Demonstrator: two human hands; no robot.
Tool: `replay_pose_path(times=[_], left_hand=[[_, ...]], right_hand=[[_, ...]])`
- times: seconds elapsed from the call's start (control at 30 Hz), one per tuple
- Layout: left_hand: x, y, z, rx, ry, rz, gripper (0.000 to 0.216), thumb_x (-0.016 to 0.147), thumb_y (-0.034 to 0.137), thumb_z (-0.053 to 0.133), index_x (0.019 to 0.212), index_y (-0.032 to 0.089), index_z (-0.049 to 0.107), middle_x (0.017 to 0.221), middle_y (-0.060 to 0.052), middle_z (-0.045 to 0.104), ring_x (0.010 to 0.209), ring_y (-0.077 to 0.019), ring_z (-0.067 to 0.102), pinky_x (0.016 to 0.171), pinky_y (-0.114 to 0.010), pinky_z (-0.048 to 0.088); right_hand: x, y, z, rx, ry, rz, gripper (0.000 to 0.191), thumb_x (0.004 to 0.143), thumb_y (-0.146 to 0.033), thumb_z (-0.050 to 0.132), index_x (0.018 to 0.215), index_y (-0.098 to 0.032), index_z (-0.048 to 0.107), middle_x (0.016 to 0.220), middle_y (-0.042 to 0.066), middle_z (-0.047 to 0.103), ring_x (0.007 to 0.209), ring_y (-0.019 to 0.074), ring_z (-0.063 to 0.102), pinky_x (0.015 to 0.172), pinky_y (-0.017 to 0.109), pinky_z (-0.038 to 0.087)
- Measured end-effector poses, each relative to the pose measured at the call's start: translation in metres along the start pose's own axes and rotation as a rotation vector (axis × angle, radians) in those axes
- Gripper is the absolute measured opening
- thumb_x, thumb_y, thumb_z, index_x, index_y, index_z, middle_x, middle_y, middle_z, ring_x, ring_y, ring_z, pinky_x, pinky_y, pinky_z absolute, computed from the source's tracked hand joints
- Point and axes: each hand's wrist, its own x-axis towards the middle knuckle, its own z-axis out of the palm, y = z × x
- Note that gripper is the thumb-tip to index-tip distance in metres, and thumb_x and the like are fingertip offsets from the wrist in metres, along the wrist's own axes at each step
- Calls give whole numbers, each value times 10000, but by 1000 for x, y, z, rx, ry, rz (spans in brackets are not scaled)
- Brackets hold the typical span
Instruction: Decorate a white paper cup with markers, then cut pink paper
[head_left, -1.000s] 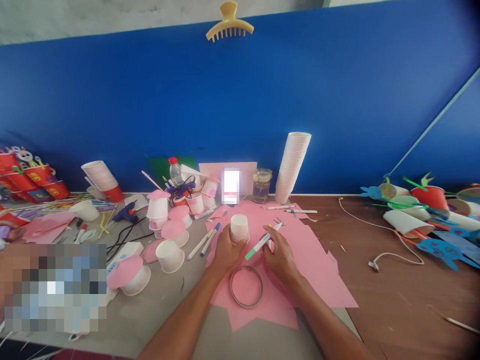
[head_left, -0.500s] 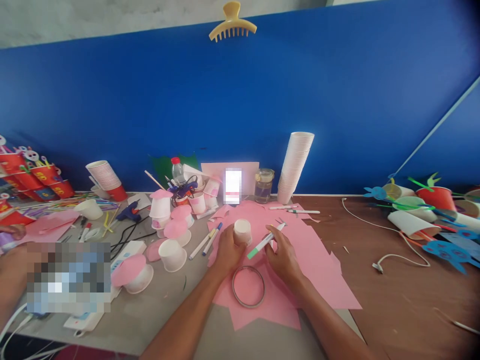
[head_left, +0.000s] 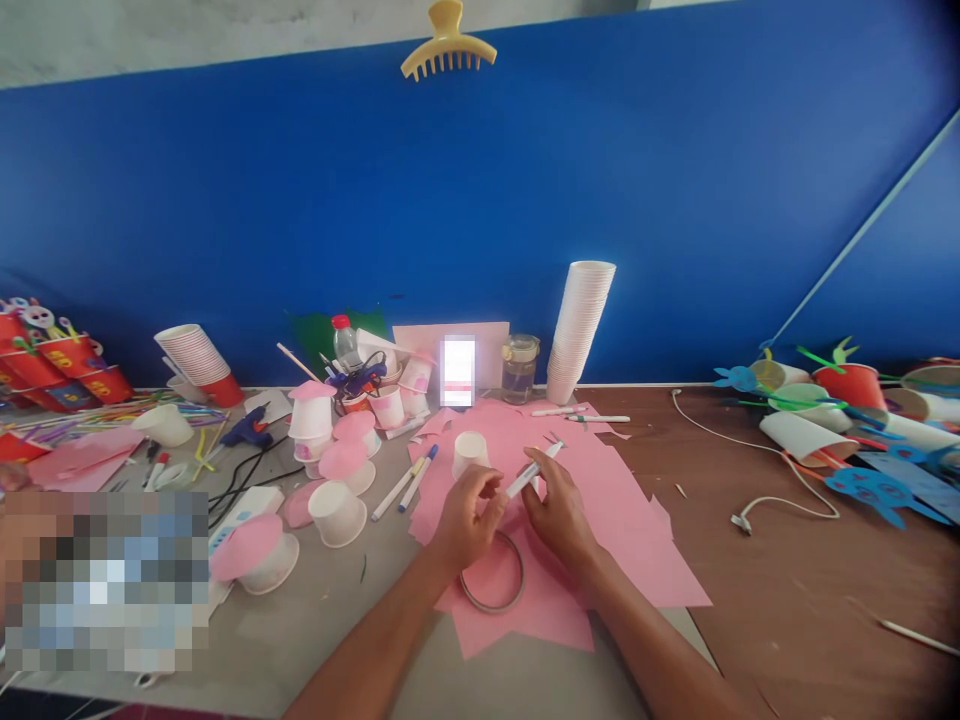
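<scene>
My right hand holds a white marker by its barrel, tip end pointing up and right. My left hand is pinched on the marker's near end, where the green cap was; the cap is hidden by the fingers. A small white paper cup stands upside down on the pink paper just beyond my left hand, untouched. A metal ring lies on the pink paper under my wrists.
A tall stack of white cups and a glass jar stand at the blue wall. Pink-topped cups, markers and a glue gun lie left. Decorated cups and a white cable lie right.
My left hand let go of the upturned white cup and moved right to grip the green-capped end of the marker. My right hand stayed on the marker.
</scene>
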Motion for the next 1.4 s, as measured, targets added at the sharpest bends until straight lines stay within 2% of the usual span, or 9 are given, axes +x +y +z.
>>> replay_pose_path(times=[0.13,0.33,0.5,0.63,0.87,1.03,1.13,1.3,1.4], left_hand=[[-1,2,6,-32,-163,-170,204,871,286,543,1015,162,618,881,-55,643,767,-157,559,706,-271,448],[-1,2,6,-18,-246,-227,303,952,348,381,919,155,613,720,-19,583,642,-136,477,608,-257,355],[-3,1,8,-86,-290,-279,333,960,404,343,876,162,556,714,-7,543,636,-132,444,594,-254,333],[-4,2,7,-129,-315,-307,331,949,433,351,801,176,499,688,13,481,620,-123,397,578,-253,309],[-3,9,5,-159,-323,-339,400,913,513,405,686,183,427,614,44,348,586,-103,303,542,-240,253],[-6,26,6,-162,-340,-331,419,917,473,410,614,184,378,582,39,360,568,-98,313,544,-242,262],[-6,30,5,-241,-313,-325,382,921,463,409,700,166,503,659,11,460,629,-115,397,608,-245,334],[-3,17,0,-389,-315,-395,369,922,471,421,1067,166,570,658,43,372,596,-108,339,592,-242,322],[-2,8,1,-420,-332,-440,379,918,442,431,1151,170,555,682,30,402,629,-117,390,621,-253,350]], right_hand=[[1,-2,-1,-32,25,-62,361,837,-155,480,1189,-187,554,945,108,694,907,273,631,789,441,541],[5,-5,-4,-71,42,-157,344,828,-102,464,1140,-206,565,898,79,718,913,281,631,805,438,525],[3,-9,-6,-12,-131,-118,368,822,-84,433,1147,-190,569,796,53,715,713,230,639,640,334,518],[3,-12,-8,11,-179,-109,287,797,-90,428,998,-203,600,738,40,697,664,211,636,592,291,483],[10,-10,-15,9,-98,-103,151,790,-129,450,762,-226,562,704,35,668,658,195,602,599,277,443],[15,0,-23,-38,53,93,262,863,-411,557,676,-231,523,614,35,628,587,195,552,580,295,400],[21,0,-30,138,129,248,332,879,-518,512,738,-221,558,668,41,637,656,206,589,642,320,438],[29,-13,-36,879,125,453,575,933,-627,239,900,-202,626,544,-1,535,586,192,574,663,367,494],[30,-22,-35,1051,48,574,492,876,-626,426,723,-201,622,532,-10,490,528,163,534,573,325,481]])
